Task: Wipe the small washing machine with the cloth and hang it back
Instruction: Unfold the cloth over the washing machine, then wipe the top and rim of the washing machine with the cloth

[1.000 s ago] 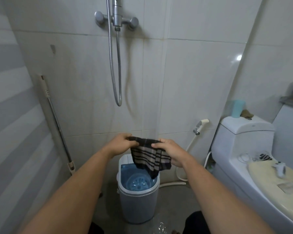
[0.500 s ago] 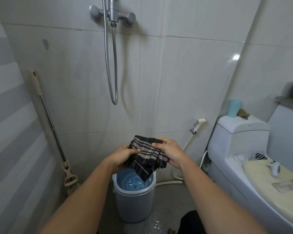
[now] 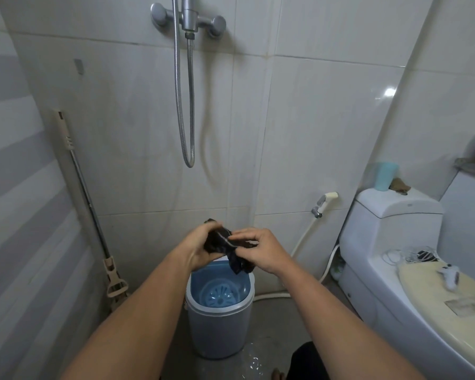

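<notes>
A small grey washing machine (image 3: 220, 330) with an open blue tub stands on the floor below my hands. A dark striped cloth (image 3: 226, 246) is bunched into a wad above the tub's rim. My left hand (image 3: 200, 248) grips the wad from the left. My right hand (image 3: 261, 249) pinches its right side, and a short tail of cloth hangs down beneath it. Much of the cloth is hidden inside my fingers.
A mop (image 3: 93, 215) leans in the left corner. A shower hose (image 3: 185, 105) hangs on the back wall under the tap. A toilet (image 3: 395, 270) stands at the right, with a bidet sprayer (image 3: 322, 204) on the wall beside it and a blue cup (image 3: 385, 176) on its tank.
The cloth hung spread out between my hands a second ago. Both hands have drawn together and gathered it into a tight wad.
</notes>
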A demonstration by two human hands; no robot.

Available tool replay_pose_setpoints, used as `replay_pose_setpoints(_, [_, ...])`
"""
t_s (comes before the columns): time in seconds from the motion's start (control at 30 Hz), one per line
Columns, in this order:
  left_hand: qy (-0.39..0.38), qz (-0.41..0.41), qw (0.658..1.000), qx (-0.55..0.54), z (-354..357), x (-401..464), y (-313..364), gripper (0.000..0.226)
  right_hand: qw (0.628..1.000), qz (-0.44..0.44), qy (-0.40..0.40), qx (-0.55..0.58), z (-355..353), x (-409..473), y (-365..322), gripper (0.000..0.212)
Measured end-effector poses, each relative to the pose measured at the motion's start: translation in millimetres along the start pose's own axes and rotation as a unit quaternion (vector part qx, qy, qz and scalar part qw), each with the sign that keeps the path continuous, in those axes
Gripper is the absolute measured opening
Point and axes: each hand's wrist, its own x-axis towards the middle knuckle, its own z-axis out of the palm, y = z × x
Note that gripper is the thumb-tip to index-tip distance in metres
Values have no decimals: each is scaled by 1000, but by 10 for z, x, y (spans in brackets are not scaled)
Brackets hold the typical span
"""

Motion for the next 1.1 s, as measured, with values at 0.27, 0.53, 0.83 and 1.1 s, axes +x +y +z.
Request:
replay_pose_setpoints(0.27, [-39,-4,997,59,-94,3,33,34,999,-28,18,-42,219,51,139,54])
replay_pose_setpoints(0.53, [68,7,987,144,-146,182,-62,24,997,-8,74,-32,517,69,437,51])
replay_pose_setpoints(0.83, [90,-28,983,158,-233,661,-120,26,998,17,60,-17,835,179,787,61])
replay_pose_setpoints(1.1, [67,-93,955,274,-633,1076,-101,14,996,81,44,-11,1210,409,1225,51])
